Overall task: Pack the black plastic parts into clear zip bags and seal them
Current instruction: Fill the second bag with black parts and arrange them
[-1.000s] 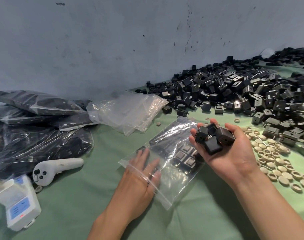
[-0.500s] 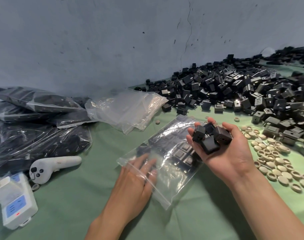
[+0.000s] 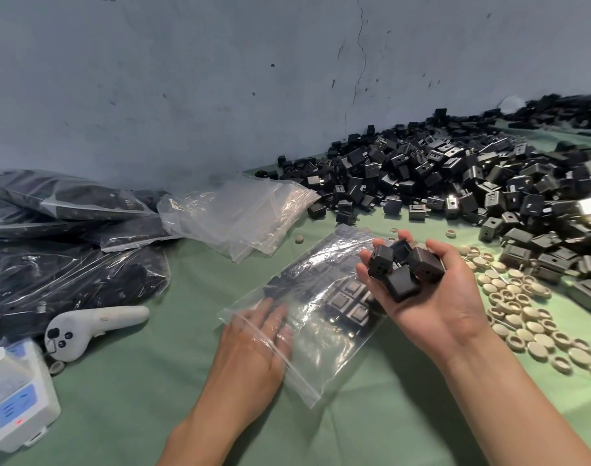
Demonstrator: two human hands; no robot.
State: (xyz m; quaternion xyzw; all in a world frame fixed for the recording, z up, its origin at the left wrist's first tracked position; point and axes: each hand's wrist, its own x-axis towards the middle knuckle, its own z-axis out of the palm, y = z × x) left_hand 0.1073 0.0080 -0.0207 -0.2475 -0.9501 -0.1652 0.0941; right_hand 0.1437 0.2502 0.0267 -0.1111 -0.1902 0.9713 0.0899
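Nearest me, the left hand (image 3: 250, 348) lies flat, its straight fingers slipped inside the mouth of a clear zip bag (image 3: 324, 361) on the green cloth (image 3: 119, 415). Through the plastic the packed parts (image 3: 349, 302) show in neat rows, square and hollow-faced; I count about six. The right hand (image 3: 435, 304), palm up over the bag's far end, cups four black cubes (image 3: 403, 269) with small holes in their sides. Beyond lies the loose heap (image 3: 455, 183).

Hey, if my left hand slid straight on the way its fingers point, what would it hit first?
The left hand lies in the mouth of the zip bag, fingers pointing up-right. It would probably meet the packed black parts first, though they sit slightly right of that line.
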